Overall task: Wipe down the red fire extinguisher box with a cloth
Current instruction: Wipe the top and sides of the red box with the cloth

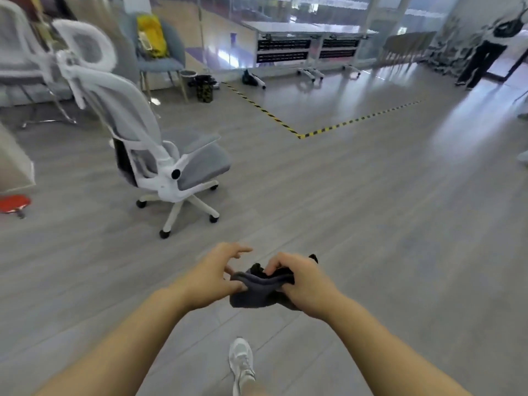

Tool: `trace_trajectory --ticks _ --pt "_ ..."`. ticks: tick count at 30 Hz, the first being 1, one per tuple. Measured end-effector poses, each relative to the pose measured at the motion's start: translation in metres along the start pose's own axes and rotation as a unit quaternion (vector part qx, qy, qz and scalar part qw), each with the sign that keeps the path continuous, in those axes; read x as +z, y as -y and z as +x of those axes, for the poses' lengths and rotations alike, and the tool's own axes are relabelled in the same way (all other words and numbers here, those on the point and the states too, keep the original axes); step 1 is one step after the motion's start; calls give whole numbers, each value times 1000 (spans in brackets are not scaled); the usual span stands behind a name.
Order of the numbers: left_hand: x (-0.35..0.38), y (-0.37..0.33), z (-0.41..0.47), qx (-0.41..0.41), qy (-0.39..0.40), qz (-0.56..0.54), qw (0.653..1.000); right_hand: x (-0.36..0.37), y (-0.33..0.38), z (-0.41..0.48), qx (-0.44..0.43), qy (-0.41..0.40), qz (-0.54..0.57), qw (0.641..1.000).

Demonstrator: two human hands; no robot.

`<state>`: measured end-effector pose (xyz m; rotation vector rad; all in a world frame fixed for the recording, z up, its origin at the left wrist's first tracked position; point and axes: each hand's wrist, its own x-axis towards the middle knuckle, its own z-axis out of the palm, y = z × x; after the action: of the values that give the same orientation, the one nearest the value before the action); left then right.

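Observation:
A dark grey cloth (257,292) hangs bunched between both hands in front of me, above the floor. My left hand (211,278) pinches its left edge between thumb and a finger, while the other fingers spread forward. My right hand (303,281) grips the right side of the cloth with curled fingers. No red fire extinguisher box shows in the head view.
A white and grey office chair (171,164) stands to the left ahead. Yellow-black floor tape (300,135) marks a corner further on. Folding tables (308,50) line the back, and a person (480,55) stands far right. A red object (14,204) lies at the left edge. My white shoe (241,364) is below.

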<state>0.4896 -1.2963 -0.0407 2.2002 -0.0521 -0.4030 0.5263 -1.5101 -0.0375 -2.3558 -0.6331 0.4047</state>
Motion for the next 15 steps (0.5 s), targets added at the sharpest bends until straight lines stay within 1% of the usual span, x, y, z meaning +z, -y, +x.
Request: trace_trajectory --ticks 2,4,6,11,13,15 --pt "-22 19 6 -13 18 -5 1000 6 10 37 -37 37 -4 999" --pt "-46 34 14 -22 38 13 999 10 22 75 -73 63 -12 995" --pt "-71 48 24 -44 34 24 998 12 32 116 -104 79 -9 991" --pt "-135 78 46 -126 -90 -6 988 19 63 216 -145 100 11 984" --pt "-159 87 48 -148 -142 10 979 26 79 250 -157 123 16 980" --pt "-182 98 46 -162 -211 51 963 37 98 283 -165 152 31 974"
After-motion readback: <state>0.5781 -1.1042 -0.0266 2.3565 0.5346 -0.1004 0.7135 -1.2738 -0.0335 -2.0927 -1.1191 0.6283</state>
